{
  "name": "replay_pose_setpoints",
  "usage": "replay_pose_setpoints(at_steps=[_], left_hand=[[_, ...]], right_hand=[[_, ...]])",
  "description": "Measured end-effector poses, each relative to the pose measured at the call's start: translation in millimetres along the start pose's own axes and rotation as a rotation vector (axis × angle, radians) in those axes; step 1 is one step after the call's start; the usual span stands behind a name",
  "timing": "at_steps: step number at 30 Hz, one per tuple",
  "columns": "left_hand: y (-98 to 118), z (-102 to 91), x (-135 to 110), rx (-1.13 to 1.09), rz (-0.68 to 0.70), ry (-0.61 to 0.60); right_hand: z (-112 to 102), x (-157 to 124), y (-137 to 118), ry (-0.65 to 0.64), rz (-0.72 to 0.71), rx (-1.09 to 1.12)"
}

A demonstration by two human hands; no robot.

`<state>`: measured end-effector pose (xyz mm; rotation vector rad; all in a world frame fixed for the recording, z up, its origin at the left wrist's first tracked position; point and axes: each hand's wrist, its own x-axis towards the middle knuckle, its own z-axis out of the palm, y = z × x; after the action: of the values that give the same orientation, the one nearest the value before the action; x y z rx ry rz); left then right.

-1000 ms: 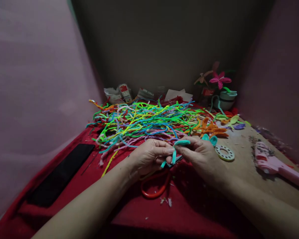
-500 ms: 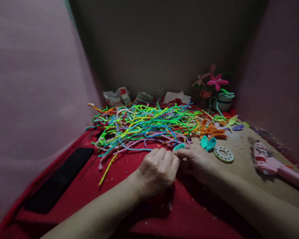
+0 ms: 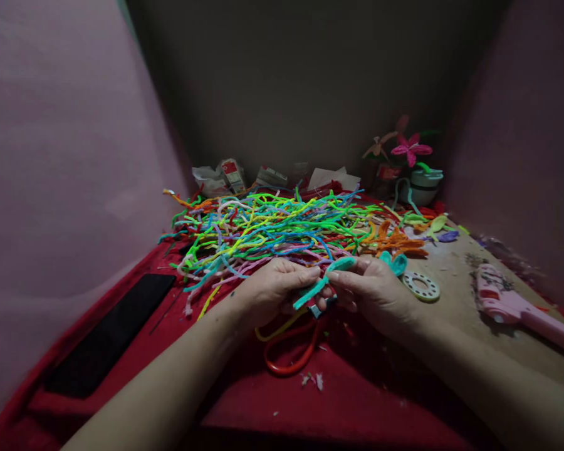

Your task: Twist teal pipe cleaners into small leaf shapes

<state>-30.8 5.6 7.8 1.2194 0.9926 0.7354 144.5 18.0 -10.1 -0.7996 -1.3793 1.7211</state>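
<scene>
A teal pipe cleaner [image 3: 311, 294] bent into a petal loop at its upper end is pinched between both hands. My left hand [image 3: 284, 283] grips it from the left with thumb and fingers. My right hand [image 3: 373, 285] closes on the looped end from the right. Below them is a red-handled tool [image 3: 289, 369] that looks like scissors; my fingers hide part of it, and I cannot tell whether a hand touches it. Just beyond my right hand lies a finished-looking teal petal pair [image 3: 395, 263].
A heap of colourful pipe cleaners [image 3: 272, 225] spreads behind the hands. To the right are orange petals [image 3: 397, 241], a round holed disc [image 3: 422, 286] and a pink glue gun [image 3: 512, 307]. A black flat object [image 3: 113, 335] lies left. A flower pot [image 3: 425, 186] stands at the back.
My left hand has turned from a fist, back upward, to a thumb-and-finger pinch. More of the teal pipe cleaner shows, and the red-handled tool below is uncovered.
</scene>
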Motion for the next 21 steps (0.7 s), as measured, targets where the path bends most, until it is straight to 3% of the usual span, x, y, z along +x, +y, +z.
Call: replay_pose_setpoints(at_steps=[3, 6, 8, 10, 12, 14, 17, 21], left_hand=[[0.8, 0.4, -2.7, -0.094, -0.096, -0.225], [0.9, 5.7, -4.9, 0.038, -0.104, -0.229], [-2.6, 12.6, -4.6, 0.304, -0.025, -0.102], [-9.1, 20.1, -3.2, 0.679, 0.171, 0.124], [-15.8, 25.3, -1.6, 0.997, 0.339, 0.299], [-19.3, 27.4, -0.9, 1.126, 0.393, 0.351], [-16.9, 27.7, -2.0, 1.008, 0.34, 0.322], [-9.5, 28.3, -4.8, 0.695, 0.172, 0.172]], right_hand=[[2.6, -2.7, -2.5, -0.032, -0.033, -0.087], [5.5, -4.3, -1.1, 0.076, -0.1, -0.255], [7.2, -4.2, 1.5, 0.198, -0.167, -0.375], [8.2, -3.1, 3.8, 0.299, -0.216, -0.459], [8.3, -1.4, 4.6, 0.327, -0.234, -0.49], [7.7, -0.1, 4.1, 0.285, -0.234, -0.49], [5.8, -0.8, 3.6, 0.201, -0.239, -0.487], [4.7, -5.5, 6.0, 0.248, -0.344, -0.574]])
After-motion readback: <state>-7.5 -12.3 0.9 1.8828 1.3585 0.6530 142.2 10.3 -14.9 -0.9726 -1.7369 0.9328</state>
